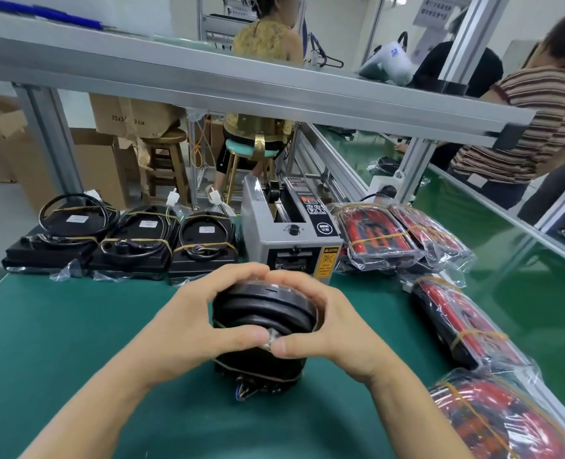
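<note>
1. Fingers [241, 336] of both hands are curled round the black bundle [264, 309]. The thumbs meet at the near side and the fingertips almost touch over the far rim, so the two hands form a closed ring clamped on it.
2. Something small and whitish [272, 337] is pinched right between the two thumb tips. I can't tell if it's a bit of tape or a connector.
3. Left hand [188, 326] comes in from the left and right hand [334, 329] from the right. Neither is nearer, since the bundle sits dead centre between them.
4. It's a coil of cable on a black body, and it seems to stand on end, with the long axis going up from the green mat [75, 342] and the round top caught in the fingers. A rubber band [258, 376] crosses the lower part, and wire ends poke out at the bottom.
5. My guess is the next move is a turn or a set-down, so it depends on keeping that axis upright while one hand lets go.
6. Just behind it is the grey tape dispenser [291, 240], near but not touching.
7. Left of that is a row of finished black packs [135, 240], and on the right are bagged red-and-black packs [380, 236].
</note>
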The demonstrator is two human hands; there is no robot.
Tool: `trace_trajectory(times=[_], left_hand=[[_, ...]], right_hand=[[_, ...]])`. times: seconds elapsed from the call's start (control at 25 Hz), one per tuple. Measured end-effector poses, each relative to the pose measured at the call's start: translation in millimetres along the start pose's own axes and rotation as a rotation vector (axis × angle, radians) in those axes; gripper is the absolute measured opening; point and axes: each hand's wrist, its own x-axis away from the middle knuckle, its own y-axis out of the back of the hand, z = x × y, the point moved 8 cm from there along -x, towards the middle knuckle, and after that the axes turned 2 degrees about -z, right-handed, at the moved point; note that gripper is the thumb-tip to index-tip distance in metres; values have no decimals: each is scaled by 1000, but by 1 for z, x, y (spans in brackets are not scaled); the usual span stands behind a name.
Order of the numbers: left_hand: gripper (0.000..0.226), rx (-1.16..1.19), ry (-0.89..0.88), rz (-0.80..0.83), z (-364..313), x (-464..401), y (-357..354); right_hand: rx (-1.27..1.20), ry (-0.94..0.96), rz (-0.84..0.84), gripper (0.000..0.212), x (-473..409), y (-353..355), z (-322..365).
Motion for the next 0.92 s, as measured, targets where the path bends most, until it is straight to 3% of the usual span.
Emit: trace_trajectory(times=[0.24,0.4,0.44,0.56,0.68,0.92], left_hand=[[54,-114,-191,-172,-21,17,5],[52,-190,-195,-384,-18,34,16],[52,-211,-211,-437,-19,38,19],[52,-269,-231,-551,-18,44,23],[52,-273,-192,-579,-17,42,24],[53,-306,-151,-571,-19,37,21]], right_hand=[[112,85,3,67,1,-6,6],[131,63,-29,66,1,-12,-6],[100,27,-97,56,1,-6,-14],[14,-191,-563,7,0,34,-44],[39,-308,-760,29,-7,52,-62],[-43,-384,-955,25,-24,57,-69]])
